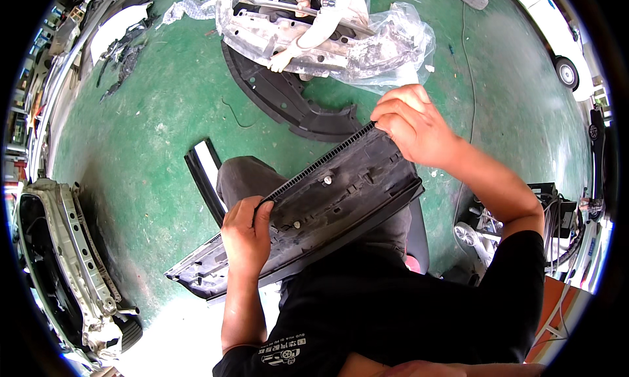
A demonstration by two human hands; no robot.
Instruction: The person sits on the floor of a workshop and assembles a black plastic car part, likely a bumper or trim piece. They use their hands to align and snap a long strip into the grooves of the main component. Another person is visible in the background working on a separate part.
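A long black plastic car trim panel (347,203) lies slantwise across my lap, rising toward the right. Ribs, a toothed upper edge and two small white clips show on its face. My left hand (247,236) is closed around the upper edge, left of the middle, with the thumb on the ribbed side. At the upper right end, my right hand (413,124) grips the corner with bent fingers. Past my left knee, a black strip with a white face (208,170) lies at a slant, its near end hidden behind the panel and my hand.
Ahead on the green floor lies a curved black plastic car part (288,101). Beyond it a co-worker's gloved hand (282,61) rests on a dirty pale bumper-like part (321,56) over clear plastic sheeting (409,39). A car body section (72,252) stands left; a cable (473,82) runs right.
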